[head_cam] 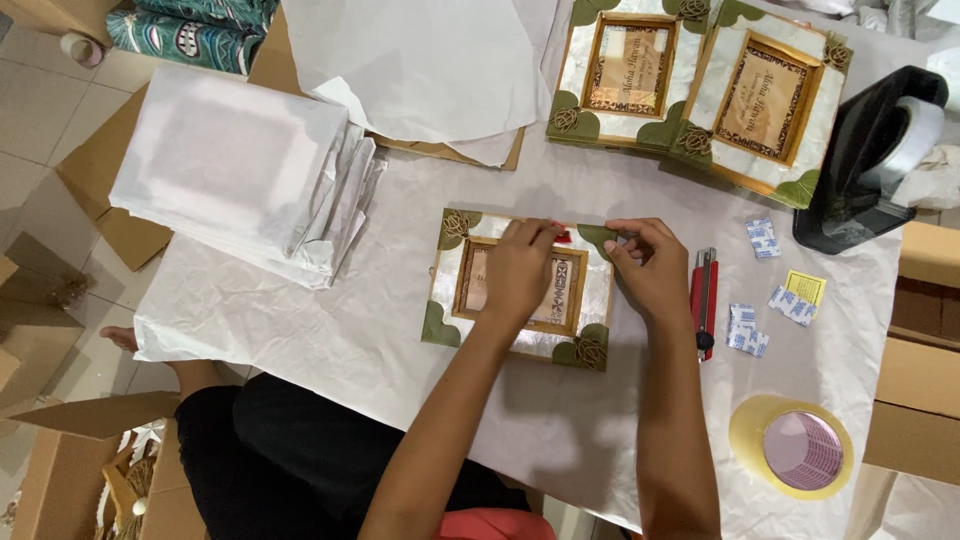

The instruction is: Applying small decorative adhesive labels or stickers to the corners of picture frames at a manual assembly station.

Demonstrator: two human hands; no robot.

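A decorated picture frame [520, 290] with pale shell-like panels, green leaf corners and a gold inner border lies flat in the middle of the paper-covered surface [330, 330]. The left hand [520, 272] rests on it, palm down over the centre, fingertips at the upper edge beside a small red piece [563, 237]; its grip is released, pressing rather than grasping. The right hand [650, 265] pinches the frame's upper right green corner between thumb and fingers.

Just right of that hand lies a red utility knife [704, 300], lengthwise away from the person. Beyond it are small packets: a blue-and-white sachet [762, 238] higher up, another [746, 330] near the knife, a third [793, 305] touching a small yellow square label [806, 287]. A roll of yellowish packing tape [792, 446] sits at the near right edge, and a black tape dispenser [868, 160] stands at the far right.

Two similar frames [700, 85] lie side by side at the top. A stack of white paper-wrapped flat packages [240, 170] sits at the left, with loose white wrapping paper [420, 65] above it. Brown cardboard boxes [920, 400] border the right side.
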